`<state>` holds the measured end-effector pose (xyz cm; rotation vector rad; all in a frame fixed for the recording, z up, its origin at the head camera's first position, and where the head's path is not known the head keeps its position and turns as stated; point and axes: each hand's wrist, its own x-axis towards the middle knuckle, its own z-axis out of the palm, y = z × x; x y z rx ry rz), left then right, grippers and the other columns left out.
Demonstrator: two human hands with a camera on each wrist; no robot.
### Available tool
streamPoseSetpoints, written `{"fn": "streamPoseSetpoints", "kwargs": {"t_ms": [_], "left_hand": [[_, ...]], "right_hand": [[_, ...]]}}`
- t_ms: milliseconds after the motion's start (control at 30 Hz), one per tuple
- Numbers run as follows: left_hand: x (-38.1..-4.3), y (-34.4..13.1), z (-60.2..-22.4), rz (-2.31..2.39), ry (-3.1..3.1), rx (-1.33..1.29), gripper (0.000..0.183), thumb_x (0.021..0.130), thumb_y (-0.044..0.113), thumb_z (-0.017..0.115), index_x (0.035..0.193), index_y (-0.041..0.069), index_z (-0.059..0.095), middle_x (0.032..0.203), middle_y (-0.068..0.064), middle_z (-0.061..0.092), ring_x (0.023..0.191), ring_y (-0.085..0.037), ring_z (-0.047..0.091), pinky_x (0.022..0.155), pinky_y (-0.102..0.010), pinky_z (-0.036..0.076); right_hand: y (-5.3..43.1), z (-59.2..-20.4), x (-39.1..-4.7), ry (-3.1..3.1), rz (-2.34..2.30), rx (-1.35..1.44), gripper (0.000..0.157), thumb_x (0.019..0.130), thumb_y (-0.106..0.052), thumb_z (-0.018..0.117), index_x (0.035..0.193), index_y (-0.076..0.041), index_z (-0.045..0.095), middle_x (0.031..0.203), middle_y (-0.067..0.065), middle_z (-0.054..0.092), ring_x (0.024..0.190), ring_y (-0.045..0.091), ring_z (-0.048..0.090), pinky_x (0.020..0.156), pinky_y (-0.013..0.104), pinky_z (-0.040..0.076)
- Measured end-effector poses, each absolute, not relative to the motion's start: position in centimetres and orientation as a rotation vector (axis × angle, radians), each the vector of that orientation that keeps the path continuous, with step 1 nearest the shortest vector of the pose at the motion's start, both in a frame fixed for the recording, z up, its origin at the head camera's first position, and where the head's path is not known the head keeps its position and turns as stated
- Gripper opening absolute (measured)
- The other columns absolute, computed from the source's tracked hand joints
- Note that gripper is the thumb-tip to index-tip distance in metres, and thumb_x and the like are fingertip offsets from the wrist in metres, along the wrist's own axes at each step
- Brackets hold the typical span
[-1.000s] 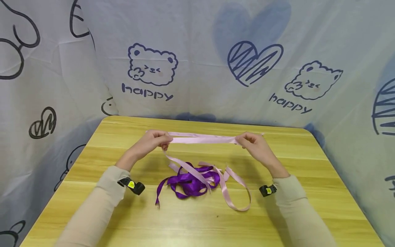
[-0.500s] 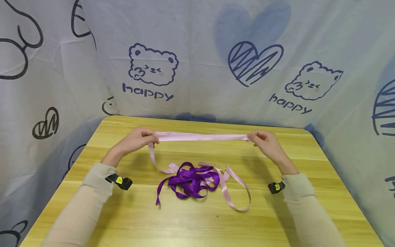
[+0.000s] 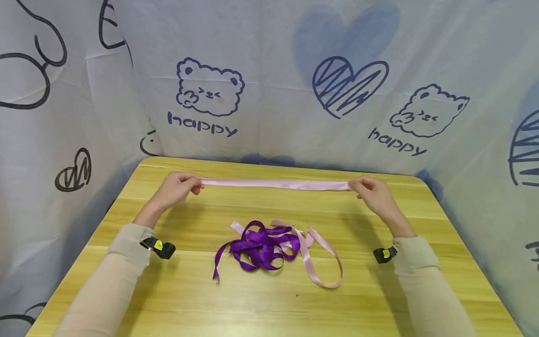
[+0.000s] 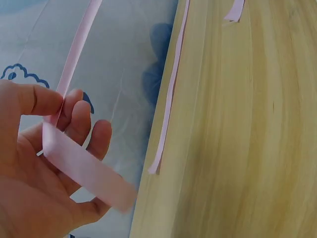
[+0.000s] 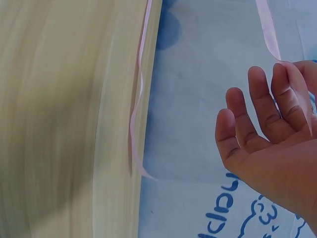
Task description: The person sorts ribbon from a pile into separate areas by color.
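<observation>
A pink satin ribbon stretches nearly straight above the far part of the table. My left hand pinches its left end between thumb and index finger, and my right hand pinches the right end. In the left wrist view a short tail of the held ribbon crosses the palm. The right wrist view has a short end of the ribbon hanging over the fingers. Below and between the hands lie a tangled purple ribbon and a looped pink ribbon.
Another pink ribbon lies along the far edge of the wooden table; the held one largely hides it in the head view. A printed cloth hangs behind the table.
My hands have moved apart, the left one farther, drawing the held ribbon out longer. The strand that hung from my left hand toward the pile no longer shows there.
</observation>
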<state>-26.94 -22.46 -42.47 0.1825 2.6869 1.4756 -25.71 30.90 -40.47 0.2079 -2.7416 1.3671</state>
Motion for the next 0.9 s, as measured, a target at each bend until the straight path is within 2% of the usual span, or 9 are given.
{"fn": "streamPoseSetpoints", "kwargs": {"t_ms": [67, 167, 233, 367, 533, 667, 767, 900], "left_hand": [[-27.0, -22.7, -42.5, 1.479, 2.702, 0.149, 0.038, 0.107, 0.028, 0.054, 0.104, -0.004, 0.075, 0.084, -0.001, 0.073, 0.071, -0.013, 0.056, 0.072, -0.028, 0.042], [-27.2, -23.0, -42.7, 1.494, 2.710, 0.102, 0.038, 0.106, 0.026, 0.055, 0.105, -0.005, 0.076, 0.085, 0.000, 0.074, 0.089, -0.017, 0.062, 0.089, -0.034, 0.041], [-27.3, -23.3, -42.8, 1.507, 2.705, 0.052, 0.037, 0.105, 0.025, 0.055, 0.106, -0.005, 0.076, 0.084, 0.003, 0.074, 0.091, -0.016, 0.063, 0.092, -0.036, 0.041], [-27.6, -23.7, -43.2, 1.524, 2.690, -0.076, 0.035, 0.102, 0.027, 0.056, 0.105, 0.000, 0.078, 0.078, 0.011, 0.073, 0.086, -0.010, 0.065, 0.088, -0.035, 0.043], [-27.9, -24.1, -43.9, 1.533, 2.682, -0.173, 0.035, 0.100, 0.030, 0.058, 0.103, 0.004, 0.079, 0.076, 0.016, 0.072, 0.080, -0.004, 0.066, 0.079, -0.031, 0.047], [-28.1, -24.1, -44.5, 1.518, 2.713, -0.189, 0.038, 0.100, 0.032, 0.060, 0.106, 0.001, 0.080, 0.075, 0.015, 0.073, 0.076, -0.004, 0.066, 0.072, -0.029, 0.052], [-28.4, -23.9, -45.2, 1.503, 2.755, -0.200, 0.038, 0.099, 0.033, 0.064, 0.108, 0.001, 0.081, 0.073, 0.014, 0.074, 0.072, -0.004, 0.065, 0.066, -0.025, 0.050], [-28.8, -23.3, -46.1, 1.478, 2.833, -0.269, 0.036, 0.095, 0.035, 0.071, 0.107, 0.003, 0.083, 0.070, 0.013, 0.073, 0.064, -0.003, 0.059, 0.057, -0.023, 0.044]], "right_hand": [[31.4, -40.6, -25.9, -2.752, 1.350, 0.191, 0.042, 0.108, -0.038, 0.058, 0.117, 0.000, 0.072, 0.111, 0.004, 0.072, 0.094, 0.000, 0.061, 0.085, 0.023, 0.054], [32.1, -40.8, -26.2, -2.769, 1.332, 0.160, 0.043, 0.109, -0.038, 0.057, 0.119, 0.001, 0.072, 0.120, 0.013, 0.072, 0.096, -0.001, 0.060, 0.085, 0.023, 0.054], [32.5, -41.1, -26.5, -2.781, 1.317, 0.135, 0.043, 0.109, -0.037, 0.057, 0.121, 0.001, 0.072, 0.123, 0.016, 0.071, 0.097, 0.000, 0.059, 0.085, 0.024, 0.054], [33.3, -41.5, -26.8, -2.798, 1.291, 0.081, 0.045, 0.108, -0.039, 0.057, 0.120, 0.001, 0.073, 0.118, 0.011, 0.072, 0.094, 0.002, 0.056, 0.083, 0.024, 0.054], [33.9, -41.8, -27.1, -2.796, 1.266, 0.063, 0.044, 0.106, -0.041, 0.060, 0.113, 0.000, 0.074, 0.093, -0.004, 0.067, 0.077, 0.009, 0.053, 0.070, 0.024, 0.048], [34.3, -42.2, -27.3, -2.842, 1.182, 0.044, 0.046, 0.106, -0.045, 0.060, 0.111, -0.001, 0.074, 0.099, 0.005, 0.071, 0.079, 0.015, 0.052, 0.072, 0.029, 0.046], [34.5, -42.6, -27.7, -2.872, 1.091, 0.055, 0.048, 0.106, -0.047, 0.059, 0.111, -0.002, 0.075, 0.115, 0.017, 0.073, 0.087, 0.020, 0.055, 0.078, 0.032, 0.047], [34.6, -43.2, -28.4, -2.872, 0.987, 0.086, 0.043, 0.106, -0.042, 0.062, 0.108, -0.003, 0.078, 0.107, 0.018, 0.076, 0.085, 0.021, 0.058, 0.077, 0.033, 0.047]]}}
